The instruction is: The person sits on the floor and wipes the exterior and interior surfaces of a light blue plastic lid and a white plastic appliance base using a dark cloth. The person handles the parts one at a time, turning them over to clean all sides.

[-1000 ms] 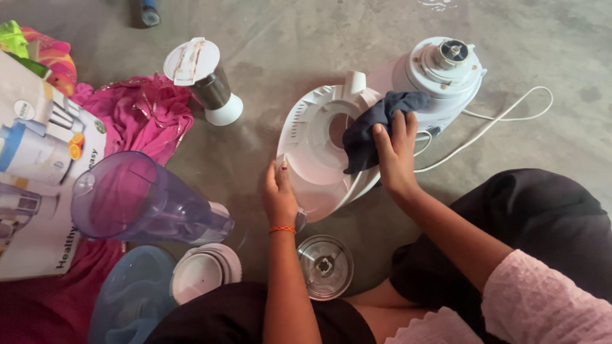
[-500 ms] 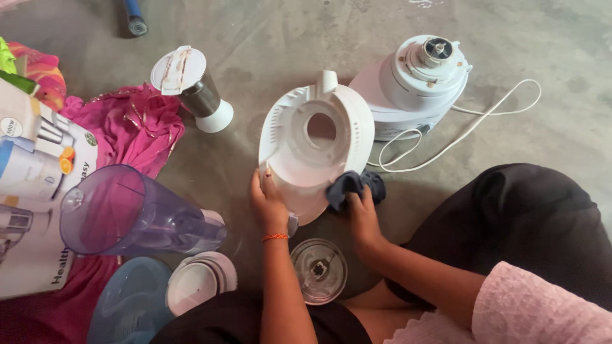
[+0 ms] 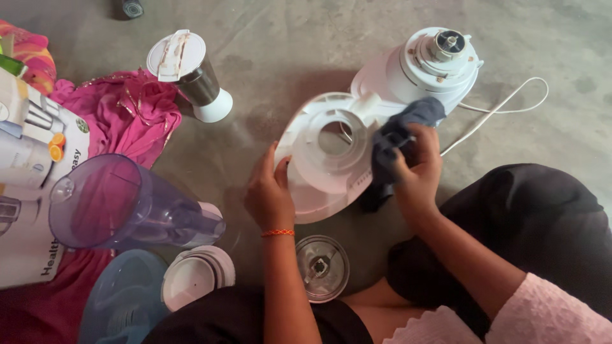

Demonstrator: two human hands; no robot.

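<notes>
On the grey concrete floor [image 3: 299, 38], largest first: printed cardboard box [image 3: 32, 191] at far left edge, lying over a pink cloth [image 3: 121, 114] that spreads toward centre. Clear purple jug [image 3: 121, 204] lies on its side just beside the box, mouth facing left. Pale blue lid [image 3: 121, 306] below it, partly cut off by the frame; a white round cap [image 3: 194, 277] touches its right edge. White mixer base [image 3: 427, 67] sits top right, drive coupling facing up, white power cord [image 3: 503, 108] looping off to its right. Small steel grinder jar [image 3: 191, 73] with white lid lies tilted at top left, near the pink cloth. Small clear blade lid [image 3: 322, 267] sits on the floor between the person's forearms, near the knees. Dark cylindrical object [image 3: 132, 7] at the top edge, too cropped to identify.

White plastic housing [image 3: 328, 159], oval with a round central opening, is tilted up at centre, its far edge touching the mixer base. Left hand [image 3: 271, 191] grips its left rim, fingers curled over the edge, thumb on the face; orange thread bracelet [image 3: 278, 233] on that wrist. Right hand [image 3: 417, 169] is bunched shut around a dark blue-grey cloth [image 3: 398, 137], pressing it against the housing's right side, just beside the central opening. Cloth hides the right rim there.
</notes>
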